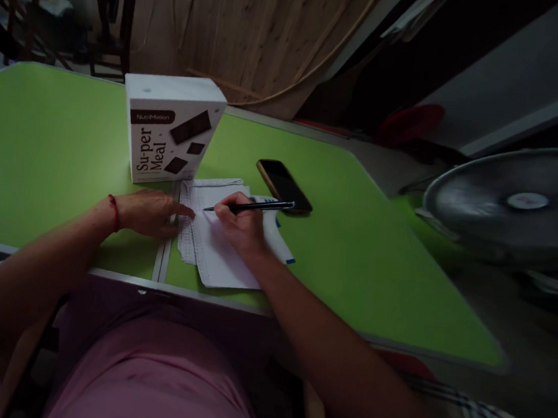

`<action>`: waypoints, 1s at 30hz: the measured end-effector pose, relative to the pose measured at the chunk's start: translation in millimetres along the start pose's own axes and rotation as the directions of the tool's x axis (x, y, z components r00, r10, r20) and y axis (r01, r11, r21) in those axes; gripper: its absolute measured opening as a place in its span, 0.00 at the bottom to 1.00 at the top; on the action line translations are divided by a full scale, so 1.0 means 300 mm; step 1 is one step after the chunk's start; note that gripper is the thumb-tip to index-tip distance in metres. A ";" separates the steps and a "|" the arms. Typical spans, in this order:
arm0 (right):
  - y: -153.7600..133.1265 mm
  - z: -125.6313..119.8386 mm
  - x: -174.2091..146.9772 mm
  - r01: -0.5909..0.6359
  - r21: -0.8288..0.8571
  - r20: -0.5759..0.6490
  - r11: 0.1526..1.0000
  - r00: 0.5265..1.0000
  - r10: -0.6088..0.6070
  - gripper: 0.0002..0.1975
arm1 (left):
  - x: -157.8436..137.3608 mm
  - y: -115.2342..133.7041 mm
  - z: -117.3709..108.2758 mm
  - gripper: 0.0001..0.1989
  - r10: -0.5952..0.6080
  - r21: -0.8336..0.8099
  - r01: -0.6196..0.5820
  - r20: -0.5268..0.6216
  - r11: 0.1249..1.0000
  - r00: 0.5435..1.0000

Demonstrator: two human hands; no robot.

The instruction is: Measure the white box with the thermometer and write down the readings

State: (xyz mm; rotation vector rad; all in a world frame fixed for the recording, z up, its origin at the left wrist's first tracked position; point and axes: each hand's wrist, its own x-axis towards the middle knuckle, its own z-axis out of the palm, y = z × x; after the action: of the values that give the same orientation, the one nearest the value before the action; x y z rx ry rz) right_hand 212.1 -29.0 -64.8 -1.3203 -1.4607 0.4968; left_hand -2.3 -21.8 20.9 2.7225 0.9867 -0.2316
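A black pen is pinched in my right hand, its tip at the left side of a white notebook page. That hand rests on the page. My left hand, with a red string bracelet on the wrist, lies at the notebook's left edge. Its index finger is stretched onto the folded sheets with small writing, while the other fingers are partly hidden. A blue-edged paper pokes out under the notebook on the right.
A white "Su-per Meal" box stands upright behind my left hand. A dark phone lies beyond my right hand on the green table. A round metal-looking disc is at the right; a chair stands behind.
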 end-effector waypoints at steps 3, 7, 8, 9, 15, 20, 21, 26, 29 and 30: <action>-0.001 0.000 0.000 -0.001 -0.002 0.005 1.000 1.000 0.001 0.05 | 0.002 -0.003 0.004 0.26 -0.001 -0.003 0.001 0.001 1.000 1.000; -0.004 -0.001 -0.001 0.000 -0.004 0.016 1.000 1.000 0.000 0.06 | 0.005 -0.009 0.008 0.26 0.014 -0.010 -0.014 -0.019 1.000 1.000; -0.004 -0.001 -0.001 0.001 -0.004 0.018 1.000 1.000 -0.001 0.06 | 0.005 -0.010 0.009 0.26 0.018 -0.009 -0.018 -0.022 1.000 1.000; -0.004 -0.002 -0.001 0.002 -0.003 0.019 1.000 1.000 -0.002 0.06 | 0.005 -0.010 0.009 0.26 0.019 -0.008 -0.020 -0.021 1.000 1.000; 0.000 -0.001 0.000 0.003 -0.010 0.015 1.000 1.000 -0.003 0.05 | 0.001 -0.002 0.001 0.25 -0.007 -0.022 0.007 0.000 1.000 1.000; 0.002 0.001 0.001 0.001 -0.006 0.016 1.000 1.000 -0.001 0.05 | 0.000 0.000 -0.002 0.26 -0.012 -0.017 0.012 0.003 1.000 1.000; 0.002 0.000 0.002 0.000 -0.004 0.018 1.000 1.000 0.000 0.05 | 0.000 0.000 -0.002 0.26 -0.010 -0.018 0.010 0.005 1.000 1.000; -0.002 -0.006 0.003 -0.014 0.012 0.021 1.000 1.000 0.014 0.06 | 0.000 0.001 -0.005 0.26 -0.007 -0.023 0.007 0.008 1.000 1.000; -0.004 -0.007 0.003 -0.015 0.011 0.022 1.000 1.000 0.015 0.05 | 0.000 0.003 -0.008 0.26 -0.009 -0.020 0.009 0.017 1.000 1.000; -0.005 -0.006 0.003 -0.015 0.008 0.020 1.000 1.000 0.014 0.05 | 0.000 0.003 -0.008 0.26 -0.010 -0.017 0.010 0.018 1.000 1.000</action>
State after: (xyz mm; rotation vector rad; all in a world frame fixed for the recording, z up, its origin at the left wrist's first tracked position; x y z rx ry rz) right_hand 213.2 -29.3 -62.7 -1.3235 -1.4652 0.5268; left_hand -1.6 -21.6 23.4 2.6959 0.9929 -0.2470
